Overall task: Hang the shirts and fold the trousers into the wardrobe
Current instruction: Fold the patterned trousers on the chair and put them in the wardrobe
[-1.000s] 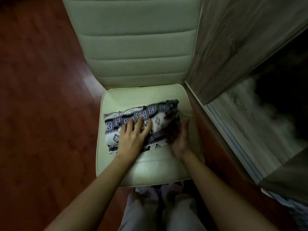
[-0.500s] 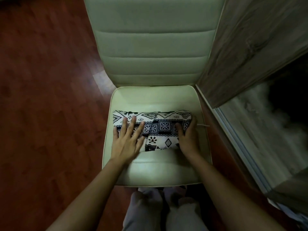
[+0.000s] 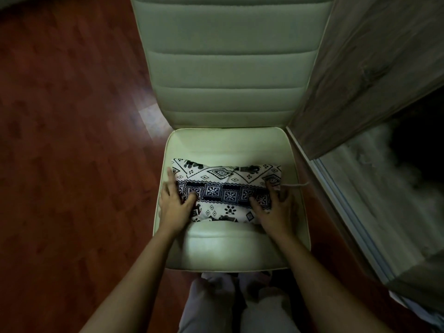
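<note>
Now, folded trousers (image 3: 228, 186): a black-and-white patterned bundle lying crosswise on the chair seat, its long side running left to right.
My left hand (image 3: 174, 207): at the bundle's left end, thumb on top of the cloth, forefinger straight along the edge. My other fingers look tucked under the fabric, gripping it.
My right hand (image 3: 276, 211): at the right end, thumb laid on the dark band, fingers bent over the corner and holding it.
Cord (image 3: 296, 185): thin and pale, trailing from the right end toward the seat's right rim.
Chair (image 3: 228, 145): pale, cushioned, ribbed backrest ahead of me.
Wardrobe (image 3: 374, 68): just right of the chair, wood-grain door. The inside is too dark to read.
Floor (image 3: 72, 116): red-brown wood on my left.
</note>
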Tool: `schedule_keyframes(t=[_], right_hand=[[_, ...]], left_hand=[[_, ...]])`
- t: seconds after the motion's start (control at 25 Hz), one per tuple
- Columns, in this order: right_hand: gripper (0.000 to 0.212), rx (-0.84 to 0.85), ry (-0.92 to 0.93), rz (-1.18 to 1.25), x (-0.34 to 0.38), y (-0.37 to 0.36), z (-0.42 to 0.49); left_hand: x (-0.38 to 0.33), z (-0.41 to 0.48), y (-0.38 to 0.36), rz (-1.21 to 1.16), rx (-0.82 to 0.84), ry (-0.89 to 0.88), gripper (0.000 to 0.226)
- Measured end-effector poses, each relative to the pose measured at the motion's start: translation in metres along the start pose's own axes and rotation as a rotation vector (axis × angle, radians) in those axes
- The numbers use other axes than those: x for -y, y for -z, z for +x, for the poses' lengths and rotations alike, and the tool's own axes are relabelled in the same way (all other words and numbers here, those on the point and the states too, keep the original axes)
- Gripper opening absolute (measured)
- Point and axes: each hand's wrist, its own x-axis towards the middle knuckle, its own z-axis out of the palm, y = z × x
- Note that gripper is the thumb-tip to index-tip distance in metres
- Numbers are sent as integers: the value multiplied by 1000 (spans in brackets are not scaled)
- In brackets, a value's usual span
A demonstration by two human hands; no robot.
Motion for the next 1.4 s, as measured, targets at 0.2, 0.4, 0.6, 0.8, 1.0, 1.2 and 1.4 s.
schedule_keyframes(t=[0.2,0.4,0.6,0.8,1.0,1.2,1.4], right_hand=[[73,83,20,308,2,0,11],[63,-23,39,589,3,3,15],[58,-263,188,668,32,91,-32],[54,-587,313,568,78,264,-94],[56,-917,409,524,128,445,-154],[55,-1291,495,436,129,588,-220],[56,-1555,469,346,89,700,-306]], left_hand=[[5,13,4,-345,117,385,66],[-3,12,13,-350,106,196,40],[-94,-17,58,-302,59,-11,28],[-249,-44,154,-358,144,-290,26],[-433,-86,244,-392,75,-661,26],[-585,-155,296,-439,9,-1014,30],[-704,-245,300,-506,29,-1296,30]])
